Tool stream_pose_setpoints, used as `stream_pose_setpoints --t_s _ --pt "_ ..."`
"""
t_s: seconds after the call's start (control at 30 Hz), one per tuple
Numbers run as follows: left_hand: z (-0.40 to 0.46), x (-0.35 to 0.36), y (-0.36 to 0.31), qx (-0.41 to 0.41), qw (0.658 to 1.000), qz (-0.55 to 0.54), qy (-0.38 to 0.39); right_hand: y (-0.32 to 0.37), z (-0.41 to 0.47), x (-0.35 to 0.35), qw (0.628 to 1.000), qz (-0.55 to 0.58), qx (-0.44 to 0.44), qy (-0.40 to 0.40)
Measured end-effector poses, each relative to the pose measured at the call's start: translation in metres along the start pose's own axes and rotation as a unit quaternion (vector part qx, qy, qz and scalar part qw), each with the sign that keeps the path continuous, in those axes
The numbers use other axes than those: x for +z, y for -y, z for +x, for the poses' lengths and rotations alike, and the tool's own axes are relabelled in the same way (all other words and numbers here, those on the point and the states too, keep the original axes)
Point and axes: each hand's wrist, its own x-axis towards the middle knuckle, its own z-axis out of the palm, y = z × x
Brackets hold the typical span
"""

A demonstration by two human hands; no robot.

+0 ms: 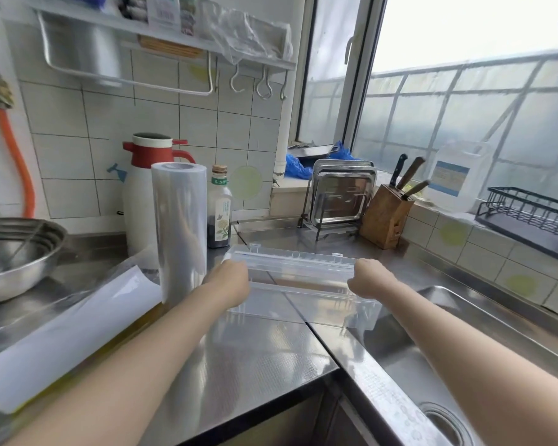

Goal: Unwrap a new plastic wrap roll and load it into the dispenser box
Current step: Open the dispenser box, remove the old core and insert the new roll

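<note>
Two hands, left hand (231,281) and right hand (369,278), each gripping one end of the clear dispenser box (300,278), roll (181,230) upright just left.

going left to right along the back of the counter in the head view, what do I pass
steel bowl → upright plastic wrap roll → dark sauce bottle → steel trays in a rack → wooden knife block → white jug → black wire rack

Daylight floods in through the window (464,101) up beyond my right hand (369,278), blown out white at the top. The steel counter (255,355) under my forearms throws pale glare. Edges bow from the wide lens, and my left hand (229,284) looks slightly soft.
</note>
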Motion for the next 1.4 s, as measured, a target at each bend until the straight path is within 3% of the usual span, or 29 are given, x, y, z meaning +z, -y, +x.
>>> stream_pose_setpoints --t_s 0.27,0.57,0.97,1.4 --pt "0.014 -0.004 -0.01 -0.053 0.997 0.052 -0.014 -0.022 -0.001 0.005 0.999 0.021 0.041 0.007" --pt "0.036 0.009 -0.026 -0.124 0.981 0.151 0.012 -0.034 0.009 0.02 0.994 0.052 0.066 -0.076" --pt "0.056 0.001 -0.022 -0.199 0.974 0.096 0.037 -0.043 0.02 0.021 0.991 0.058 0.109 -0.058" --pt "0.053 0.004 -0.016 -0.182 0.978 0.087 0.05 -0.044 0.022 0.015 0.992 0.053 0.096 -0.063"
